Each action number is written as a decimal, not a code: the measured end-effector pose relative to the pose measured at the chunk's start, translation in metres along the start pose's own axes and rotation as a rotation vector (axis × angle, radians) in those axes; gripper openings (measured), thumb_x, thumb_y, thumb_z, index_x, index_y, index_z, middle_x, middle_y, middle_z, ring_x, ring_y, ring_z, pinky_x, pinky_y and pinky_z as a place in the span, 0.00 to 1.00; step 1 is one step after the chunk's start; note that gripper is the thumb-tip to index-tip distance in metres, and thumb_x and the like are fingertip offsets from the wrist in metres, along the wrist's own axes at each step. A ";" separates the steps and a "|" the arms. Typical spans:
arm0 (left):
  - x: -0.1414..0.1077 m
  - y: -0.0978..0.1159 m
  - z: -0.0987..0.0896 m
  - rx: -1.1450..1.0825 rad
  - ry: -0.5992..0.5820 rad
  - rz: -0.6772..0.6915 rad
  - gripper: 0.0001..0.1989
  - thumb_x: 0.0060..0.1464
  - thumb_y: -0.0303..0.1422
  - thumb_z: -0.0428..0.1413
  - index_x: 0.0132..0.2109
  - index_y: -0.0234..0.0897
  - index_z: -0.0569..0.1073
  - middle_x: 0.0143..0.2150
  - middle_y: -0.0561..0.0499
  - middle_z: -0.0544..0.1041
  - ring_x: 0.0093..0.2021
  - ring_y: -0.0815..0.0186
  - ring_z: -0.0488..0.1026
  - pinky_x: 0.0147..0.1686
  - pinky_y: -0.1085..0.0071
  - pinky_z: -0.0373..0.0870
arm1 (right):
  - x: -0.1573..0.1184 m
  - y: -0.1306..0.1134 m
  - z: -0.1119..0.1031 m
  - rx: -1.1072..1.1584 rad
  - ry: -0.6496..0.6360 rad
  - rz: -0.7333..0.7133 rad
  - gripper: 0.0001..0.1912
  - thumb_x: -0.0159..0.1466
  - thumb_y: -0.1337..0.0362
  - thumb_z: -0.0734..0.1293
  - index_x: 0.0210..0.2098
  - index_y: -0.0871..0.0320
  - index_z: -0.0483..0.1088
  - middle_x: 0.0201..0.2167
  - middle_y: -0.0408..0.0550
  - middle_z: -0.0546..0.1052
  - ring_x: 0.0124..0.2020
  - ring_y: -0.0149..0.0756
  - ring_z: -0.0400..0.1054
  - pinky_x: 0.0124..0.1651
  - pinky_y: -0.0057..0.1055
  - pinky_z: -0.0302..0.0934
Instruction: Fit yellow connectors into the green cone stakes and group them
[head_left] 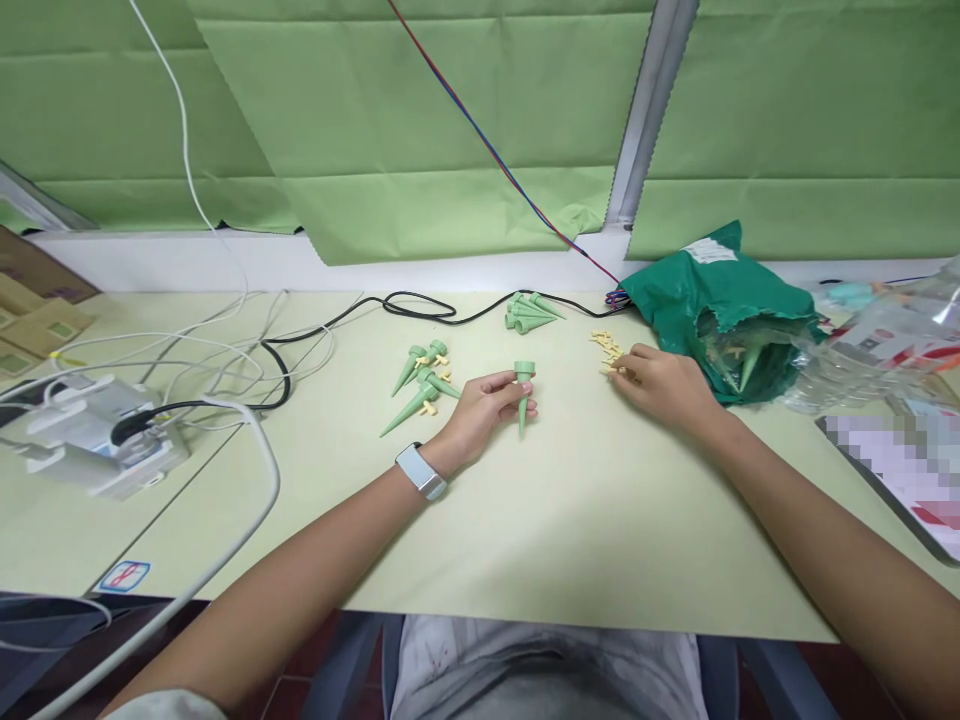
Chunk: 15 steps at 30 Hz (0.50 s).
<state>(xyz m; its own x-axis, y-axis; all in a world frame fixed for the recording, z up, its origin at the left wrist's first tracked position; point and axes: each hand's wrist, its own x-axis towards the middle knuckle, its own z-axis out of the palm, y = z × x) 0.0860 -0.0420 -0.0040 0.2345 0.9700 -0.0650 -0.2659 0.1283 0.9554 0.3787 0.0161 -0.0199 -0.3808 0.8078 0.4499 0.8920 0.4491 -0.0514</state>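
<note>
My left hand point(487, 410) is closed around a green plant watering spike point(523, 385), holding it upright with its wide capped end on top and the point down. My right hand point(664, 385) reaches to a small pile of yellow plastic valves point(606, 345); its fingers are curled together, with one yellow valve at the fingertips. To the left of my left hand lie several green spikes with yellow valves fitted point(424, 385). Farther back, a cluster of green spikes without visible valves point(529, 312) rests on the table.
A torn green plastic bag point(682, 290) with more spikes inside stands at the right, beside a clear plastic bottle point(877, 340) and a flat tablet-like object point(892, 480). White power strips point(112, 450) and tangled cables cover the left side. A black cable point(345, 318) runs along the back.
</note>
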 end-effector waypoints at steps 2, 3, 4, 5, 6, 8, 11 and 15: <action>0.000 -0.002 0.000 0.008 -0.005 -0.013 0.13 0.50 0.35 0.68 0.39 0.32 0.78 0.39 0.47 0.74 0.37 0.65 0.76 0.46 0.62 0.75 | -0.001 -0.001 0.001 -0.067 -0.008 0.011 0.17 0.70 0.56 0.61 0.38 0.56 0.79 0.35 0.50 0.78 0.33 0.36 0.71 0.29 0.32 0.46; 0.000 -0.002 0.000 0.012 -0.011 -0.011 0.13 0.50 0.35 0.68 0.38 0.31 0.78 0.39 0.47 0.74 0.37 0.65 0.76 0.46 0.62 0.75 | -0.001 -0.001 0.002 -0.085 -0.007 0.021 0.17 0.70 0.56 0.61 0.38 0.57 0.79 0.35 0.50 0.78 0.33 0.36 0.71 0.29 0.33 0.45; 0.000 -0.001 0.000 0.014 -0.016 -0.008 0.12 0.51 0.35 0.68 0.38 0.32 0.78 0.39 0.47 0.74 0.37 0.65 0.75 0.46 0.62 0.75 | -0.001 -0.001 0.002 -0.098 -0.004 0.031 0.17 0.70 0.56 0.61 0.38 0.57 0.79 0.35 0.50 0.78 0.33 0.37 0.71 0.29 0.33 0.45; 0.000 -0.001 0.000 0.014 -0.019 -0.005 0.12 0.51 0.35 0.68 0.38 0.32 0.77 0.39 0.48 0.74 0.37 0.66 0.75 0.45 0.62 0.75 | -0.001 -0.002 0.002 -0.107 -0.002 0.042 0.17 0.69 0.56 0.61 0.38 0.57 0.79 0.36 0.50 0.78 0.34 0.37 0.71 0.28 0.33 0.44; 0.000 -0.001 0.000 0.011 -0.019 -0.004 0.12 0.51 0.35 0.68 0.38 0.32 0.77 0.39 0.48 0.74 0.36 0.66 0.75 0.45 0.62 0.75 | -0.001 -0.001 0.002 -0.112 0.000 0.053 0.17 0.69 0.56 0.61 0.38 0.57 0.79 0.36 0.50 0.79 0.34 0.37 0.71 0.28 0.33 0.44; 0.000 -0.001 0.001 0.006 -0.018 -0.002 0.12 0.51 0.35 0.68 0.39 0.32 0.77 0.39 0.48 0.74 0.36 0.66 0.75 0.46 0.62 0.74 | -0.001 0.000 0.002 -0.110 0.003 0.074 0.16 0.69 0.56 0.61 0.39 0.57 0.79 0.37 0.50 0.79 0.34 0.37 0.71 0.28 0.33 0.44; 0.001 -0.001 0.000 0.003 -0.014 -0.002 0.13 0.50 0.35 0.68 0.38 0.31 0.77 0.39 0.47 0.75 0.36 0.65 0.76 0.46 0.61 0.74 | -0.001 0.002 0.002 -0.087 0.016 0.108 0.16 0.68 0.56 0.62 0.41 0.56 0.79 0.38 0.50 0.80 0.35 0.39 0.72 0.29 0.33 0.46; 0.002 -0.003 -0.001 0.019 -0.028 0.002 0.15 0.50 0.37 0.69 0.38 0.32 0.76 0.38 0.48 0.75 0.36 0.64 0.76 0.46 0.60 0.73 | -0.001 -0.011 -0.002 0.071 0.074 0.134 0.15 0.68 0.59 0.61 0.42 0.56 0.78 0.37 0.51 0.80 0.36 0.40 0.72 0.32 0.33 0.52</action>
<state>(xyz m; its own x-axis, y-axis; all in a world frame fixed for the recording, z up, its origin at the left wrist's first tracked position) 0.0864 -0.0401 -0.0075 0.2604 0.9639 -0.0552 -0.2484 0.1221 0.9609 0.3694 0.0098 -0.0180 -0.2378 0.8333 0.4991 0.9134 0.3667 -0.1770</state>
